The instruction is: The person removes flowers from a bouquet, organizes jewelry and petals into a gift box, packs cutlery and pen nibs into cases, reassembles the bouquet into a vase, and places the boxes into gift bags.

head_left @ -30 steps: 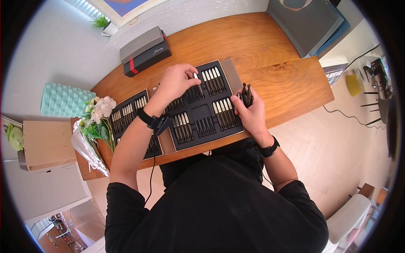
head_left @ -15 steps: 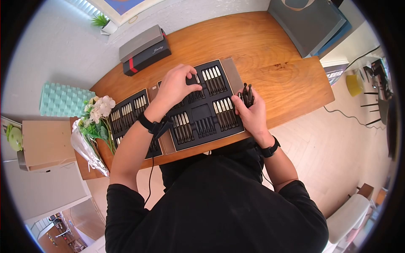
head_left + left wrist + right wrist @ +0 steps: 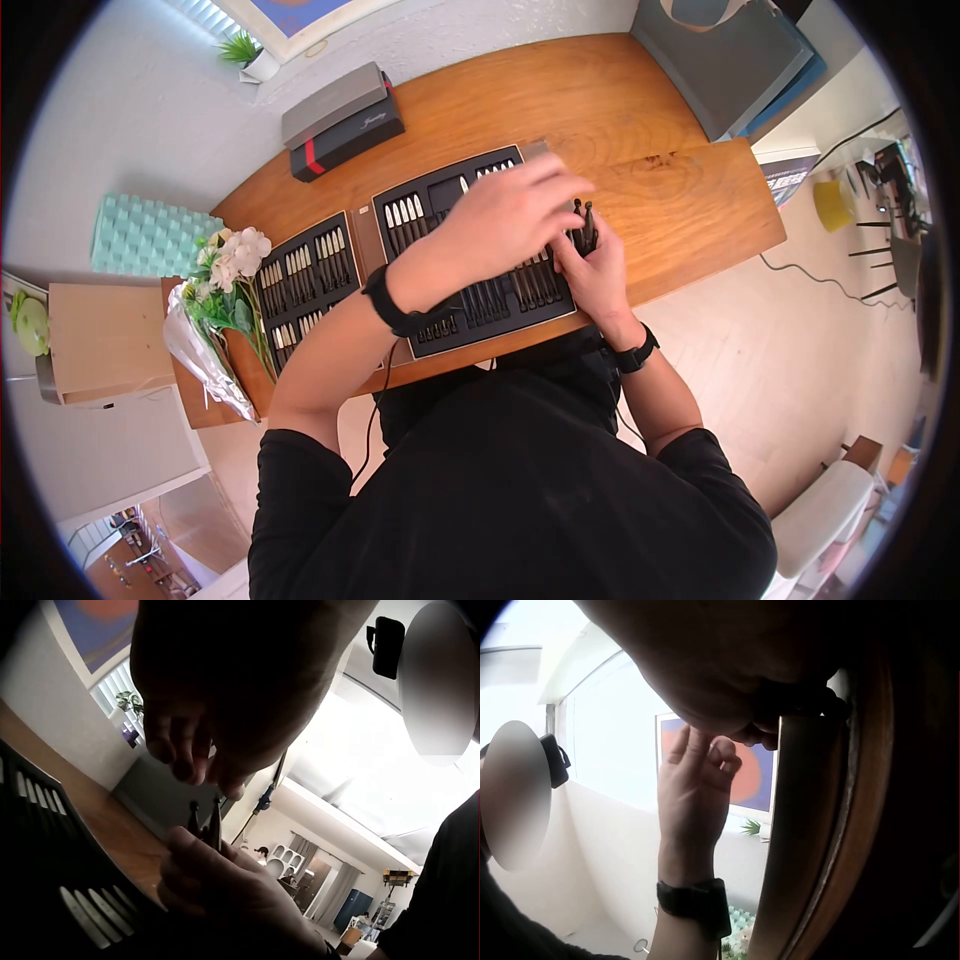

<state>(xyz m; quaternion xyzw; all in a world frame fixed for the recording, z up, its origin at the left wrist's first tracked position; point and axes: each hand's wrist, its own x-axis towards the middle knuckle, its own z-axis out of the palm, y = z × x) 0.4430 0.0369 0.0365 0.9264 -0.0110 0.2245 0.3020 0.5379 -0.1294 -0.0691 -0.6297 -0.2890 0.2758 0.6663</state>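
My left hand point(image 3: 505, 220) reaches across the cutlery case point(image 3: 378, 220), its fingertips close to the right hand's bunch. In the left wrist view its loosely bent fingers hang just above the knobbed ends, with nothing visible between them. At the case's right edge, my right hand point(image 3: 602, 275) grips several dark-handled cutlery pieces point(image 3: 588, 228), knobs upward; their lower parts are hidden in the palm. Rows of cutlery point(image 3: 404, 217) with silvery tips and dark handles lie in the case's black slots. One silvery tip point(image 3: 463, 185) shows in the upper middle slot, partly covered by my left hand.
The case's other half point(image 3: 310, 290), also full of cutlery, lies left, beside flowers point(image 3: 243, 255) in silver wrap. A grey and black box point(image 3: 345, 125) and a textured mint box point(image 3: 155, 238) stand behind. A grey bag point(image 3: 715, 70) is at the back right. Cables hang from the wrists.
My left hand has let go of a cutlery piece in the upper middle slot and swung right, over the case, to the right hand. The right hand keeps its bunch in place.
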